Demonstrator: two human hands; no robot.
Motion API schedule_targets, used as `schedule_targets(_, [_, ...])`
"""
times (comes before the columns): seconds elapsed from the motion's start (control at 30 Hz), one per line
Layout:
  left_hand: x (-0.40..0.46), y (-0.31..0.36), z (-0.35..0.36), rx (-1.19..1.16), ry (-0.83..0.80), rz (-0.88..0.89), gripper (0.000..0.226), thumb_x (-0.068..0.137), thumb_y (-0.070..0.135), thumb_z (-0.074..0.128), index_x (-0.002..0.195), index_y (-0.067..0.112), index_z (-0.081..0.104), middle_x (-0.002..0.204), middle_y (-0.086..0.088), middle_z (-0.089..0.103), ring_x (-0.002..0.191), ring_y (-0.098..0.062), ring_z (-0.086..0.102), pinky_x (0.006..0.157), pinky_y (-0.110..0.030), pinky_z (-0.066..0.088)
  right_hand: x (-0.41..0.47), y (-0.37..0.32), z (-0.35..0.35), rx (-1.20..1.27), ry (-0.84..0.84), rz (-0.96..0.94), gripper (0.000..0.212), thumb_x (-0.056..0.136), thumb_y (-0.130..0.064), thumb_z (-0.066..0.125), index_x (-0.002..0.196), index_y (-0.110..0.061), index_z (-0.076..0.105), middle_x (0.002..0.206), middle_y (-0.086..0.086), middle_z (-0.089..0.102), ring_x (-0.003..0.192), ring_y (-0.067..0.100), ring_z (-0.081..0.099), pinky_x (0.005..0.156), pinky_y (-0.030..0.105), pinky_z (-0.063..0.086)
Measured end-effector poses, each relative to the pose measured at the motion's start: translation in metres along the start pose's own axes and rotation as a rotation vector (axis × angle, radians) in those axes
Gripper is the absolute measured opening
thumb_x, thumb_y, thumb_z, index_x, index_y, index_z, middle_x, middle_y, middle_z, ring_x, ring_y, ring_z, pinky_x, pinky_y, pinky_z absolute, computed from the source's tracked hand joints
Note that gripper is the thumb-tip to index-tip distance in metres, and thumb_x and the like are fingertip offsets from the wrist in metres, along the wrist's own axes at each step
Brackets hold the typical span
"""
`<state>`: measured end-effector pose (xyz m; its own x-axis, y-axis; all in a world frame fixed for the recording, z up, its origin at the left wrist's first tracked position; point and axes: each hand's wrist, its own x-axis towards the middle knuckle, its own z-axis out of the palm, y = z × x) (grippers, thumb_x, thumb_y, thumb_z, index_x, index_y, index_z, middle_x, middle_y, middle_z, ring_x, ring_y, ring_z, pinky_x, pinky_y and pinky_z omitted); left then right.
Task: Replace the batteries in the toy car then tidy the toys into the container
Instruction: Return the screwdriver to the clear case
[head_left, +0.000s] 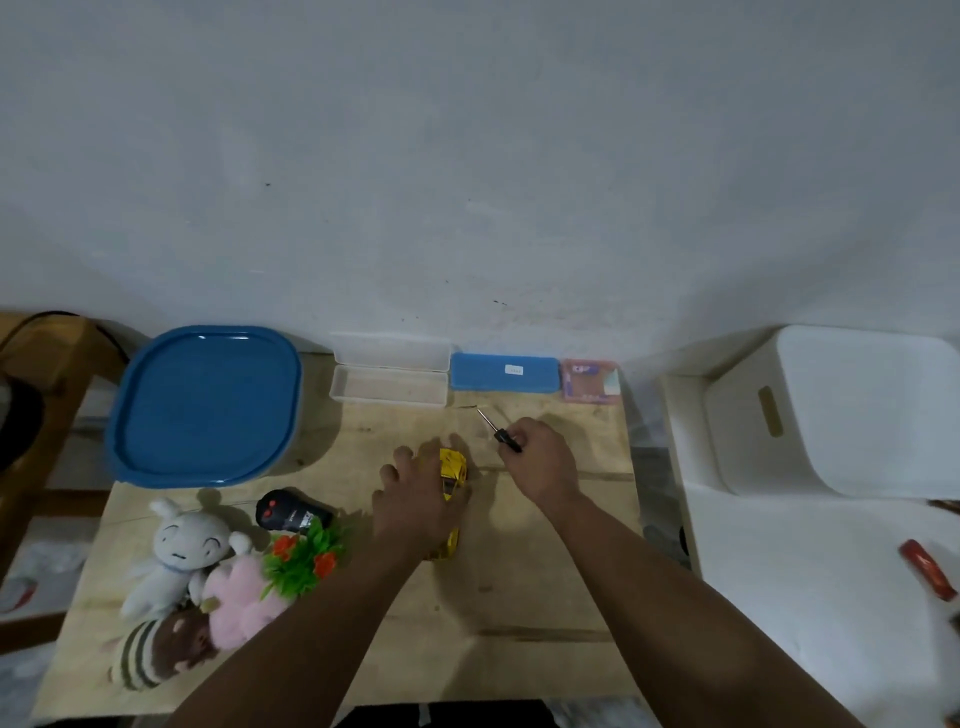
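A yellow toy car (452, 470) lies on the wooden table (519, 597), mostly under my left hand (418, 499), which grips it from the left. My right hand (540, 460) is just to the car's right and holds a small screwdriver (500, 430) with a black handle, its metal tip pointing up and left, away from the car. A large container with a blue lid (205, 405) stands at the back left. A black remote control (291, 512) lies left of the car.
Plush toys, white (176, 551), pink (244, 597) and brown striped (156, 654), and a plastic plant (304, 558) lie front left. An open clear box (389, 382), a blue case (504, 372) and a pink pack (589, 382) line the back edge. A white bin (841, 410) stands at right.
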<state>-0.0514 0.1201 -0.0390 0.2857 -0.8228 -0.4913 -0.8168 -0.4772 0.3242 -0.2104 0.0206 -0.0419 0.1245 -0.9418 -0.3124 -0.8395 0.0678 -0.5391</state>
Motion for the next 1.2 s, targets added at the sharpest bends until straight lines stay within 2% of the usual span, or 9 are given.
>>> schedule_targets(0.1, [0.017,-0.017,-0.024,-0.171,0.147,-0.004,0.070,0.096,0.060,0.052,0.155,0.027,0.032,0.153,-0.013,0.034,0.135,-0.037,0.040,0.099,-0.053,0.050,0.012,-0.018,-0.001,-0.037,-0.020,-0.072,0.018,0.086,-0.034,0.071,0.099,-0.023,0.069,0.097,0.001,0.066,0.088,0.022,0.063,0.066,0.029,0.043])
schedule_targets(0.2, [0.042,-0.037,-0.044,-0.281,0.267,-0.086,0.071,0.096,0.042,0.059,0.158,0.021,0.031,0.156,-0.018,0.037,0.140,-0.040,0.039,0.105,-0.055,0.046,0.029,-0.041,0.002,-0.101,-0.039,-0.187,0.020,0.089,-0.037,0.069,0.105,-0.024,0.071,0.099,0.000,0.065,0.090,0.020,0.063,0.068,0.031,0.049])
schedule_targets(0.4, [0.079,-0.055,-0.054,-0.332,0.269,-0.231,0.092,0.091,0.028,0.068,0.164,0.024,0.011,0.167,-0.018,0.020,0.153,-0.045,0.017,0.118,-0.060,0.030,0.065,-0.093,0.034,-0.323,-0.062,-0.449,0.023,0.094,-0.036,0.061,0.108,-0.022,0.073,0.098,0.003,0.066,0.092,0.026,0.063,0.072,0.039,0.055])
schedule_targets(0.5, [0.092,-0.059,-0.051,-0.348,0.262,-0.247,0.097,0.090,0.029,0.072,0.164,0.026,0.010,0.169,-0.016,0.015,0.154,-0.044,0.015,0.117,-0.059,0.030,0.079,-0.116,0.050,-0.502,-0.095,-0.537,0.020,0.096,-0.029,0.057,0.106,-0.018,0.072,0.098,0.003,0.065,0.098,0.028,0.060,0.066,0.035,0.047])
schedule_targets(0.57, [0.098,-0.065,-0.048,-0.351,0.272,-0.245,0.097,0.089,0.031,0.075,0.163,0.026,0.013,0.168,-0.017,0.018,0.152,-0.045,0.019,0.115,-0.059,0.033,0.087,-0.126,0.061,-0.590,-0.135,-0.552,0.017,0.096,-0.023,0.058,0.104,-0.017,0.071,0.099,0.005,0.066,0.100,0.029,0.060,0.064,0.035,0.040])
schedule_targets(0.83, [0.110,-0.073,-0.047,-0.420,0.336,-0.278,0.094,0.084,0.041,0.081,0.158,0.027,0.024,0.154,-0.015,0.041,0.133,-0.044,0.049,0.099,-0.060,0.050,0.096,-0.136,0.083,-0.569,-0.195,-0.512,0.015,0.094,-0.018,0.063,0.107,-0.014,0.071,0.098,0.006,0.066,0.092,0.027,0.065,0.070,0.034,0.049])
schedule_targets(0.93, [0.114,-0.072,-0.048,-0.463,0.334,-0.275,0.093,0.083,0.042,0.081,0.156,0.028,0.026,0.150,-0.015,0.045,0.128,-0.043,0.054,0.095,-0.058,0.052,0.091,-0.133,0.077,-0.467,-0.133,-0.537,0.023,0.097,-0.028,0.058,0.114,-0.016,0.069,0.105,0.004,0.065,0.095,0.025,0.064,0.072,0.034,0.049])
schedule_targets(1.03, [0.115,-0.069,-0.049,-0.480,0.342,-0.278,0.087,0.084,0.042,0.078,0.153,0.029,0.029,0.145,-0.014,0.048,0.122,-0.043,0.058,0.092,-0.056,0.054,0.085,-0.128,0.066,-0.306,0.080,-0.662,0.023,0.096,-0.030,0.056,0.115,-0.020,0.066,0.108,0.000,0.062,0.097,0.022,0.061,0.068,0.033,0.051])
schedule_targets(1.2, [0.118,-0.070,-0.048,-0.447,0.325,-0.292,0.082,0.087,0.047,0.073,0.155,0.031,0.031,0.149,-0.017,0.046,0.125,-0.045,0.057,0.095,-0.058,0.054,0.092,-0.123,0.053,-0.514,0.168,-0.636,0.055,0.091,-0.036,0.055,0.143,-0.021,0.047,0.135,0.005,0.050,0.121,0.027,0.045,0.093,0.045,0.042])
